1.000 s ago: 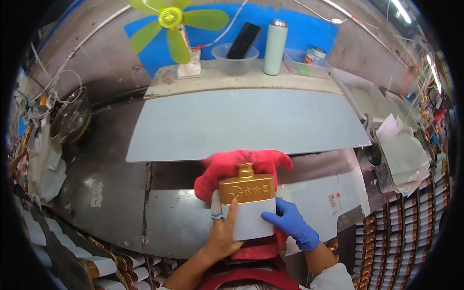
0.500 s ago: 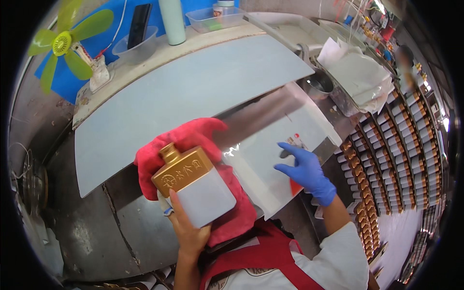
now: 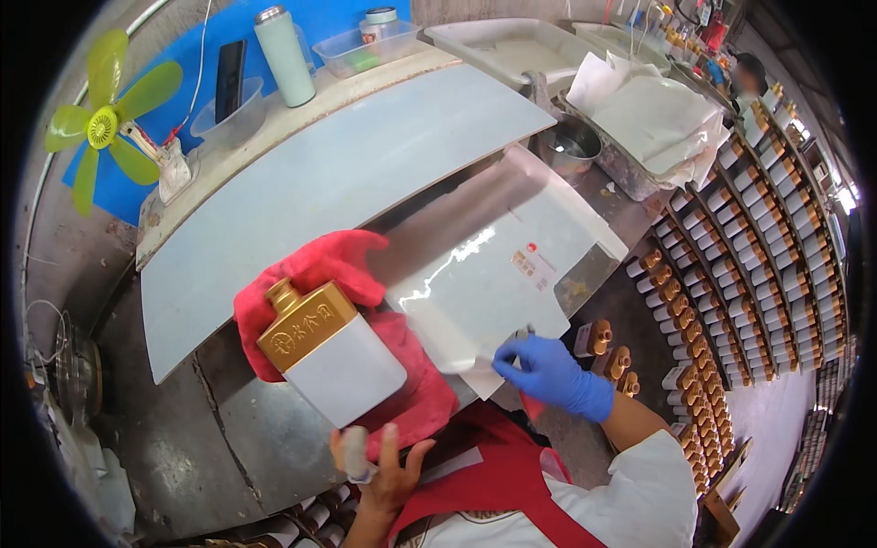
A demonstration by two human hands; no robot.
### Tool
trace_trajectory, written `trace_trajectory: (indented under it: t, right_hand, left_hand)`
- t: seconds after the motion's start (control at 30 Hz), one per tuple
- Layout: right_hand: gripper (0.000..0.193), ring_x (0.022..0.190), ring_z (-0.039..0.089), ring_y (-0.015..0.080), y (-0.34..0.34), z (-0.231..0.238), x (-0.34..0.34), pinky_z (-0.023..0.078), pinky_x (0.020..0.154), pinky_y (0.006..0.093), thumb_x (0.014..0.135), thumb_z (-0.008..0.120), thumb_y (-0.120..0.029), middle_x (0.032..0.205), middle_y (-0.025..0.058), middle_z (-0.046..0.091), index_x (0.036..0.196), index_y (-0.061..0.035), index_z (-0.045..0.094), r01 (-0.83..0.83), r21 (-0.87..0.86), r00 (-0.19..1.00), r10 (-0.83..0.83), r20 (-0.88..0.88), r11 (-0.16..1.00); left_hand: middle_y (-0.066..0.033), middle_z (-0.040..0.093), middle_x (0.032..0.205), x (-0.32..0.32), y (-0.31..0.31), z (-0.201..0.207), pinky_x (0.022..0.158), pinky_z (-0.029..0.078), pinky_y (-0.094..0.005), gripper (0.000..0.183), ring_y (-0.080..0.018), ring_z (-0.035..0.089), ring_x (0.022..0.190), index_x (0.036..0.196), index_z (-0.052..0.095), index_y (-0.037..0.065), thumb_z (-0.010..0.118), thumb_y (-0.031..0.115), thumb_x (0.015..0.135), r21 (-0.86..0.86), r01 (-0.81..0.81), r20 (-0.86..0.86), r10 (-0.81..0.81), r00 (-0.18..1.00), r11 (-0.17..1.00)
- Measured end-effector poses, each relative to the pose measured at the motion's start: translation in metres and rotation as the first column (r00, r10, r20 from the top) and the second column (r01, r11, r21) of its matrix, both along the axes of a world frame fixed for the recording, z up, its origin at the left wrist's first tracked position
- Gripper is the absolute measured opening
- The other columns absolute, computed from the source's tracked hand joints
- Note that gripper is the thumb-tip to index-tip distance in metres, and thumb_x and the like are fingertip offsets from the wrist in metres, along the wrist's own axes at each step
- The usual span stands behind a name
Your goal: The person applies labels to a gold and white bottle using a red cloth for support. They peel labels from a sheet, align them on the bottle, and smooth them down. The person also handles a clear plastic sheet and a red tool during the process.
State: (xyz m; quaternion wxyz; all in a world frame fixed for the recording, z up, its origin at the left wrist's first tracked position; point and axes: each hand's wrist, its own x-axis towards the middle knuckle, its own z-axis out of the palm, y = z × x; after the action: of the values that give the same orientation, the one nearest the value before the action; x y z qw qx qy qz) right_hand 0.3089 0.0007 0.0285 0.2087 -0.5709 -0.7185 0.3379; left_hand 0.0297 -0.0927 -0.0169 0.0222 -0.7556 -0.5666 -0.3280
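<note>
A flat, square-shouldered bottle [image 3: 343, 361], gold at the neck and shoulder and white below, lies tilted on a crumpled red cloth [image 3: 333, 260]. Just below its base is my left hand [image 3: 388, 470], bare with pale coverings on some fingers; its fingers are spread and hold nothing. My right hand [image 3: 553, 374], in a blue glove, is at the near corner of a glossy translucent sheet [image 3: 466, 283]. Its thumb and forefinger are drawn together, and what they pinch, if anything, is hidden. A small dark grey piece shows at a fingertip.
A pale board [image 3: 329, 164] spans the bench behind the bottle. A metal cup [image 3: 571, 146] and a tray of white sheets [image 3: 649, 119] stand at the far right. Racks of similar bottles [image 3: 758, 247] fill the right side. A green fan [image 3: 102, 126] stands far left.
My left hand has let go of the bottle and moved down, fingers spreading. My right hand has come down and left to the sheet's near corner, its thumb and forefinger closing.
</note>
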Motion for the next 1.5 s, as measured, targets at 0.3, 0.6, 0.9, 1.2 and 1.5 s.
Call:
trace_trajectory:
  t: [0.3,0.6,0.9,1.2,1.5]
  right_hand:
    - [0.023,0.068,0.050,0.0087,0.056,-0.026,0.137,0.042,0.064,0.0229,0.086,0.060,-0.020,0.077,0.0012,0.057,0.093,0.0018,0.059,0.754,0.008,0.585,-0.667,-0.460,0.656]
    - [0.048,0.073,0.060,0.0198,0.040,-0.015,0.137,0.049,0.070,0.0317,0.077,0.072,-0.028,0.082,0.0081,0.060,0.118,-0.0077,0.056,0.625,0.291,0.751,-0.660,0.031,0.725]
    - [0.055,0.080,0.062,0.0359,0.113,-0.008,0.064,0.050,0.072,0.0424,0.084,0.053,-0.026,0.107,0.0226,0.056,0.136,-0.0144,0.039,0.043,0.107,0.834,-0.094,0.543,0.993]
    - [0.041,0.070,0.055,0.0124,0.087,0.098,0.147,0.046,0.071,0.0268,0.080,0.054,-0.004,0.075,0.0089,0.061,0.119,-0.0128,0.061,0.308,0.406,0.945,-0.326,-0.024,0.861]
    - [0.035,0.085,0.059,0.0128,0.145,0.195,0.317,0.046,0.080,0.0233,0.083,0.058,-0.009,0.102,0.0040,0.063,0.117,-0.0015,0.059,0.769,0.367,0.582,-0.337,-0.740,0.523]
  left_hand:
    - [-0.0148,0.047,0.114,0.007,0.014,0.027,0.079,0.040,-0.0410,0.058,-0.0322,0.047,0.095,0.106,0.062,0.011,0.084,0.023,0.053,-0.105,0.138,-0.105,-0.149,0.983,0.985]
    - [-0.0164,0.052,0.112,0.006,0.014,0.034,0.076,0.042,-0.0432,0.053,-0.0340,0.051,0.090,0.107,0.062,0.011,0.081,0.022,0.059,-0.118,0.132,-0.002,-0.134,0.991,0.984]
    - [-0.0194,0.054,0.108,0.008,0.017,0.043,0.076,0.044,-0.0439,0.053,-0.0370,0.053,0.094,0.108,0.061,0.009,0.082,0.021,0.060,-0.120,0.139,-0.026,-0.143,0.989,0.983]
    - [-0.0190,0.055,0.113,0.003,0.014,0.037,0.084,0.041,-0.0477,0.057,-0.0372,0.053,0.099,0.112,0.059,0.008,0.081,0.026,0.063,-0.149,0.136,-0.038,-0.143,0.989,0.979]
    - [-0.0178,0.055,0.113,0.007,0.013,0.045,0.084,0.041,-0.0469,0.051,-0.0363,0.053,0.100,0.111,0.060,0.008,0.078,0.027,0.067,-0.149,0.120,-0.021,-0.125,0.992,0.981]
